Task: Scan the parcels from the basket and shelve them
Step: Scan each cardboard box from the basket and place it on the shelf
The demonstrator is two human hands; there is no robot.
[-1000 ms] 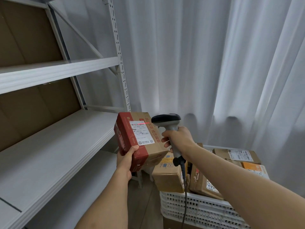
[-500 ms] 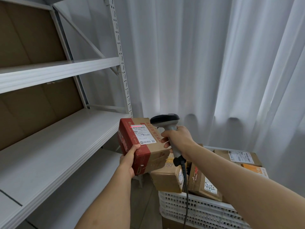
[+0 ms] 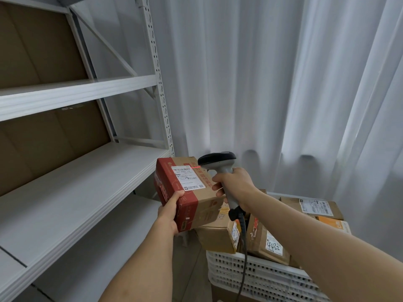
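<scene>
Beside the shelving, a red-and-brown parcel (image 3: pixel 185 190) is held up to a handheld scanner (image 3: pixel 220 168).

Nearest, the left hand (image 3: pixel 170 212) grips the parcel's near corner, thumb on top, while the right hand (image 3: pixel 234 185) is wrapped round the scanner's handle; a red line falls on the box top beside its white label (image 3: pixel 188 176). Right of them, more parcels fill the white basket (image 3: pixel 261 277). At left stand the white shelves (image 3: pixel 72 188), with the curtain (image 3: pixel 272 83) farthest back.

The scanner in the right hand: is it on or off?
On. The scanner casts a red line across the top of the box, just beside its label.
</scene>
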